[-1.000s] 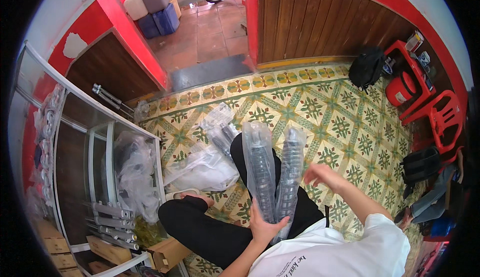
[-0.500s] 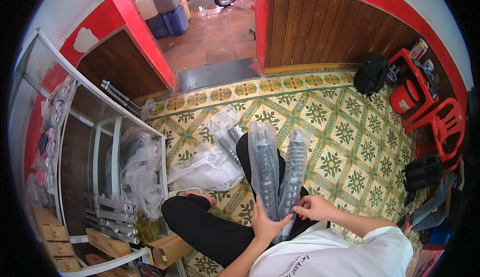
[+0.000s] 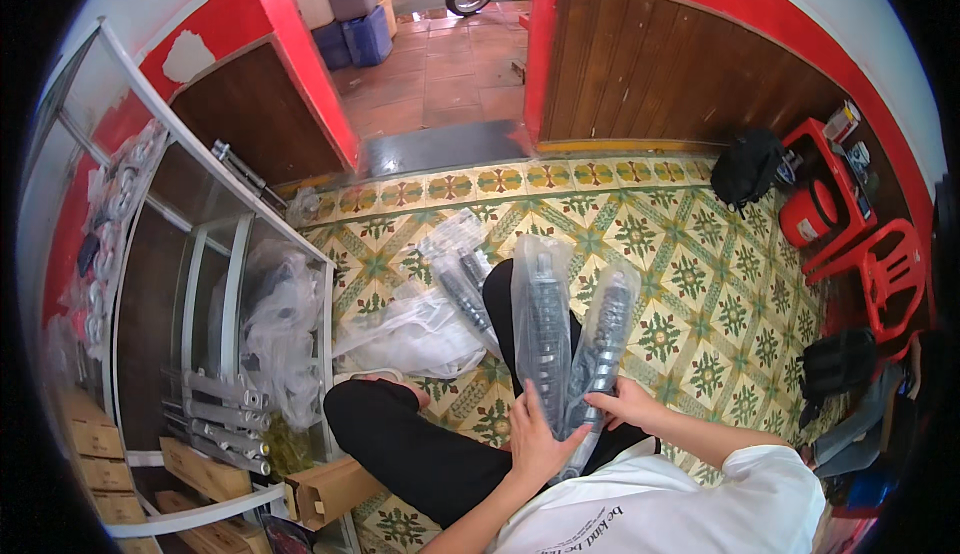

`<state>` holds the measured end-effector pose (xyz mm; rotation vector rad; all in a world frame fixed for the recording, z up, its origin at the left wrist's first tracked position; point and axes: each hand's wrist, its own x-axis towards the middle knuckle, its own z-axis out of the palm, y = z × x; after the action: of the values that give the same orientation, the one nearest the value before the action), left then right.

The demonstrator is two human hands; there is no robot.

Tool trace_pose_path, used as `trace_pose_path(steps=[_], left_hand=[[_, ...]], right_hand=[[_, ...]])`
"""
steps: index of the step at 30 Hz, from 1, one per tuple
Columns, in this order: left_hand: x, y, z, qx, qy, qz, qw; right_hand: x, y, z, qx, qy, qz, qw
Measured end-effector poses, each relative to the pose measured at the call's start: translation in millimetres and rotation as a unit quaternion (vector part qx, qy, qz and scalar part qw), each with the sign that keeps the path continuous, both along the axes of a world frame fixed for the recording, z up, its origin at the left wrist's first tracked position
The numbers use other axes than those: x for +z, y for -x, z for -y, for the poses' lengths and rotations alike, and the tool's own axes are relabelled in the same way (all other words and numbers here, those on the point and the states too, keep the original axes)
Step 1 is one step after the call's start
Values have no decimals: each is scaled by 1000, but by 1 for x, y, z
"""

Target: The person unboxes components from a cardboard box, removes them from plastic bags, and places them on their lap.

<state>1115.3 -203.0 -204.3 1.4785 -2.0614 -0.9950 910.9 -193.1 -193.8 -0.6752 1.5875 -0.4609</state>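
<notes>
Two shock absorbers in clear plastic sleeves stand side by side over my lap, their lower ends close together and their upper ends spread. My left hand (image 3: pixel 540 446) is wrapped around the lower part of the left shock absorber (image 3: pixel 546 329), its thumb reaching across to the right one. With fingertips and thumb, my right hand (image 3: pixel 624 406) pinches the right shock absorber (image 3: pixel 606 339) at its lower half. On the floor ahead lie more bagged shock absorbers (image 3: pixel 462 284), next to a white plastic bag (image 3: pixel 425 339).
A metal-framed shelf (image 3: pixel 328 334) on the left holds fork-like metal tubes (image 3: pixel 225 409), plastic-wrapped parts and cardboard boxes (image 3: pixel 205 467). An open cardboard box (image 3: pixel 335 492) sticks out beside my leg. Rightward are a black backpack (image 3: pixel 748 169), a red chair (image 3: pixel 890 279) and another person's leg (image 3: pixel 850 434).
The right shock absorber has tilted further right, widening the gap between the upper ends. My right hand has shifted slightly up with it. The whole view has turned a little.
</notes>
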Motion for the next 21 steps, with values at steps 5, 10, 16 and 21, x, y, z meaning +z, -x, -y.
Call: trace_pose_path(steps=[5,10,16,21], left_hand=[[-10,-7,6,5,-6,-62,998],[-28,-12,18,44,-73,-163,983],[-66,-14,31,143,-223,-382,886],[-80,-29,38,235,-377,-480,756]], right_hand=[[15,1,10,11,-63,-30,997],[-9,0,3,22,102,-162,981],[-4,-20,7,-58,178,-153,970],[13,-20,15,-23,161,-120,979]])
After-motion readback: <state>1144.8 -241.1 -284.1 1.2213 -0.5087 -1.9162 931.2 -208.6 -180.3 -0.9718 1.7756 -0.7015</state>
